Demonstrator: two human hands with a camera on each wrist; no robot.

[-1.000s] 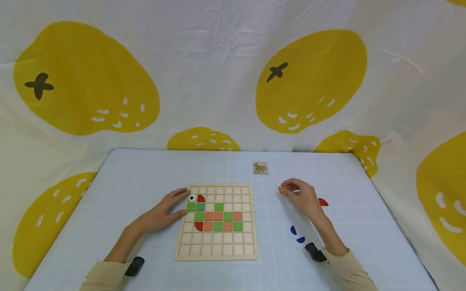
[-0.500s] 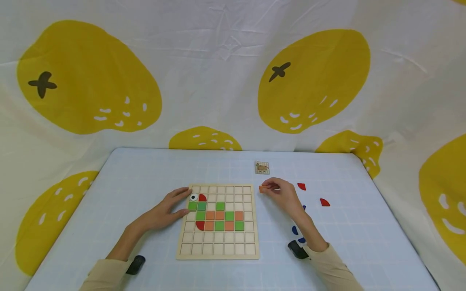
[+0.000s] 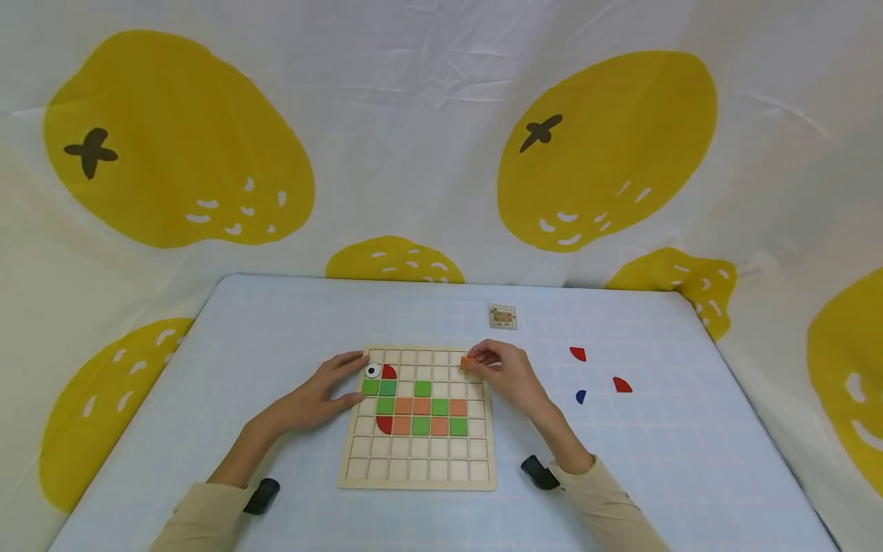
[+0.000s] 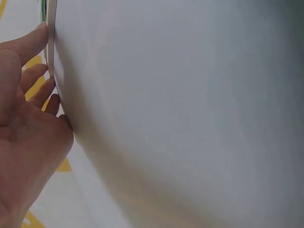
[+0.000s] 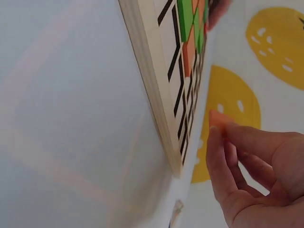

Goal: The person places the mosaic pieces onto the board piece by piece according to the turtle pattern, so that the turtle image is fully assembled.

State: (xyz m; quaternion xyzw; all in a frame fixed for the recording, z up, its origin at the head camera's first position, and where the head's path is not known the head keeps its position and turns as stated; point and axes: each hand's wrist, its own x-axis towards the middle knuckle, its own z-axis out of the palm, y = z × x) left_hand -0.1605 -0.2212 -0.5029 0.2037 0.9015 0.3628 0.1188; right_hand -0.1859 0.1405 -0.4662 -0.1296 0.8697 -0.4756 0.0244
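Note:
A wooden grid board point(image 3: 417, 468) lies on the table with green and orange square tiles, red quarter-round pieces and a white eye piece point(image 3: 372, 371) in its cells. My left hand point(image 3: 317, 397) rests at the board's left edge, thumb and fingers relaxed against it; the left wrist view shows the thumb touching the rim. Between thumb and fingertips my right hand point(image 3: 507, 373) pinches an orange square tile point(image 5: 220, 119), held over the board's upper right corner. The right wrist view shows this tile apart from the board.
A small pattern card point(image 3: 503, 317) lies beyond the board. To the right of my right hand are two red quarter-round pieces, one nearer point(image 3: 622, 385) and one farther point(image 3: 578, 353), plus a small blue piece point(image 3: 581, 396). A fabric with yellow fruit hangs behind the table.
My right hand has carried the orange tile leftward from the right part of the table to over the board's corner. My left hand has stayed at the board's edge.

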